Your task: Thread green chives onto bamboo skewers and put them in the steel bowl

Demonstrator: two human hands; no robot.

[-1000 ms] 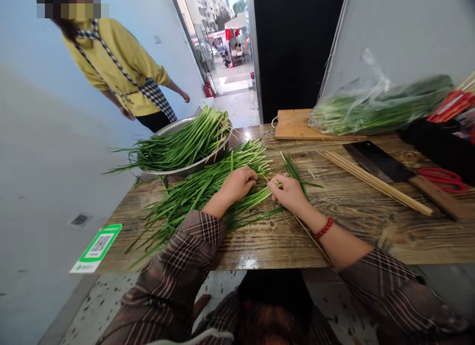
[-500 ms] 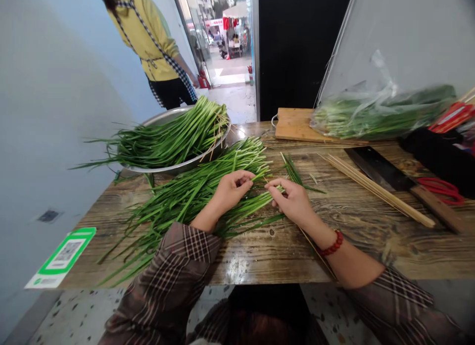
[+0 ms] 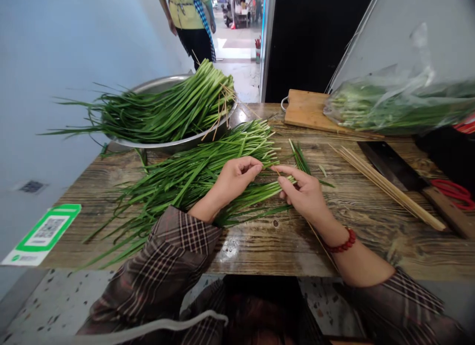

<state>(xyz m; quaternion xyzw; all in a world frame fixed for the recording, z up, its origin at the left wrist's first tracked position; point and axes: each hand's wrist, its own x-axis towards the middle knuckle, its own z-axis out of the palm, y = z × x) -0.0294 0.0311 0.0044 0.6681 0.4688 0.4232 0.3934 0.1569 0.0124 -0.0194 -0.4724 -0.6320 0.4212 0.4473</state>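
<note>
Long green chives [image 3: 185,174] lie loose across the wooden table [image 3: 237,258], pale stem ends to the right. Over them, my left hand [image 3: 239,179] pinches a green stalk between thumb and forefinger. Close by on the right, my right hand [image 3: 304,191] grips a thin wooden skewer [image 3: 322,243], whose long end runs down under my wrist. Its tip lies at the stalk between my two hands. Pale stem ends [image 3: 285,182] of some chives touch the fingers of my right hand; my palm hides part of them.
A metal basin [image 3: 159,145] heaped with skewered chives stands back left. Rightward are a cutting board [image 3: 306,107], bagged greens [image 3: 401,105], a skewer bundle [image 3: 389,186], a cleaver [image 3: 393,164] and a red cord [image 3: 452,192]. A person [image 3: 189,18] stands beyond the basin.
The view has shifted, so the table sits higher in the picture. The person at the back has moved toward the doorway. Both my hands remain close together with the stalk and skewer.
</note>
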